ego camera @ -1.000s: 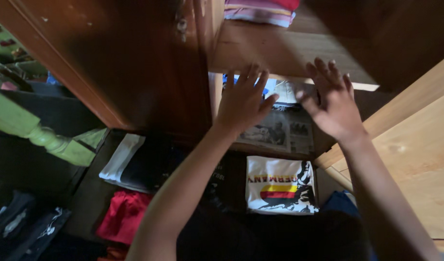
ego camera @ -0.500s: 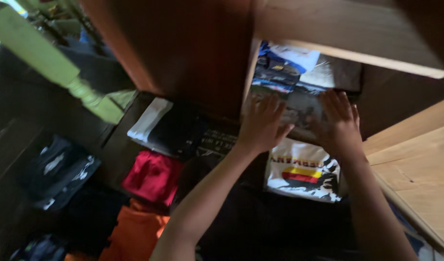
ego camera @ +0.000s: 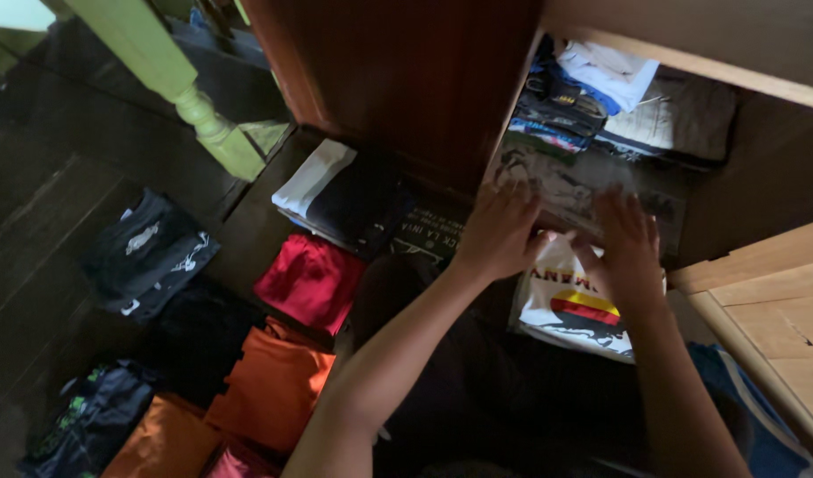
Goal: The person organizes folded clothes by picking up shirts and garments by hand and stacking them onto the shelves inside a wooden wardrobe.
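My left hand [ego camera: 499, 232] and my right hand [ego camera: 626, 250] reach down together over a folded white shirt [ego camera: 576, 312] with a black, red and yellow print, lying at the foot of an open wooden cupboard. Both hands have fingers spread and touch the shirt's far edge, next to the newspaper lining [ego camera: 573, 184] of the bottom shelf. Neither hand visibly grips anything. Folded clothes [ego camera: 573, 97] are stacked deeper on that shelf.
Folded garments lie on the dark floor: a black-and-white pile [ego camera: 336, 196], a red one [ego camera: 307, 281], orange ones [ego camera: 269, 385], dark printed ones [ego camera: 145, 252]. A green turned furniture leg [ego camera: 189, 97] stands at upper left. The cupboard door [ego camera: 406, 80] and a pale wooden panel [ego camera: 778, 319] flank the opening.
My view has tilted downward. Both hands dropped from the upper shelf height to the bottom shelf edge and now rest at the printed white shirt.
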